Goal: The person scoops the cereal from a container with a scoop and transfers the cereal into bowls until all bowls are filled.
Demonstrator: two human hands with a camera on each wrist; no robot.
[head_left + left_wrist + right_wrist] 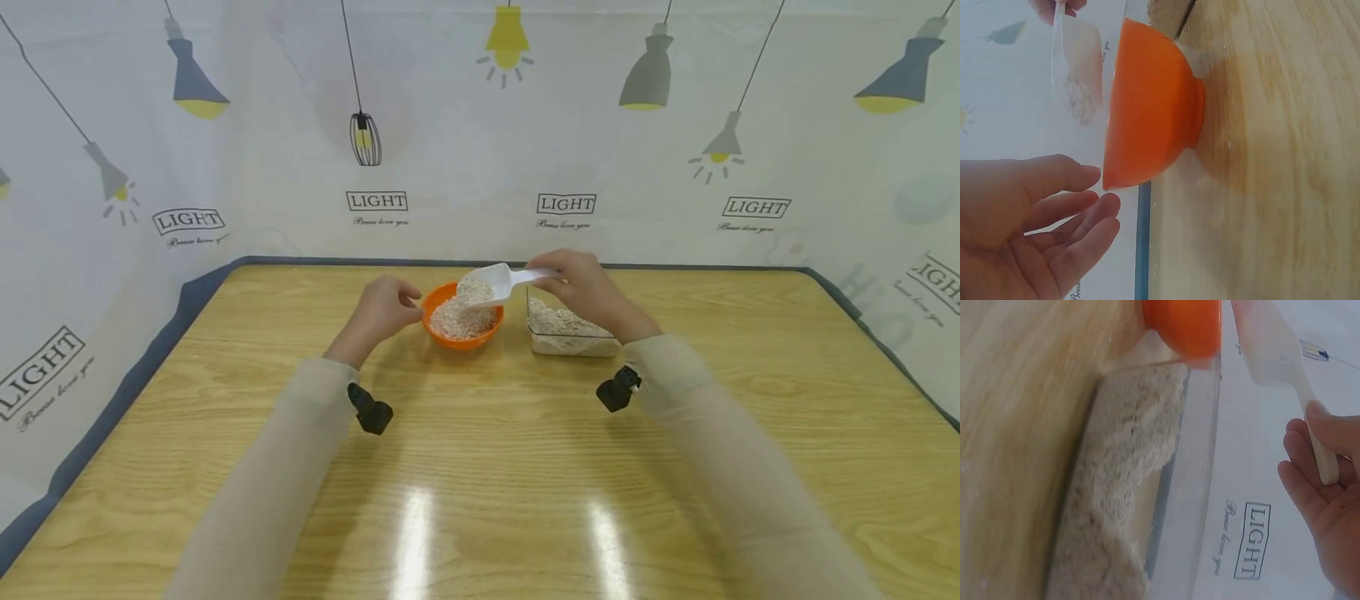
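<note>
My right hand (576,279) grips the handle of a white plastic scoop (517,277). Pale flakes (474,291) lie in the scoop's bowl, which tilts over an orange bowl (459,340) partly filled with similar flakes. At the bowl's left rim is my left hand (381,310). Its fingers (1088,247) are loosely bent, the tips close beside the rim; whether they touch it I cannot tell. Below my right hand stands a clear rectangular container (1200,434) of pale flakes (1125,425), heaped unevenly. The right forearm and hand hide part of it in the head view.
The wooden table (487,450) carries the bowl and container near its far edge. A white curtain (465,100) printed with lamps hangs behind and at both sides. Black wrist cameras are strapped at both sleeves, the left camera (370,408) hanging low over the table.
</note>
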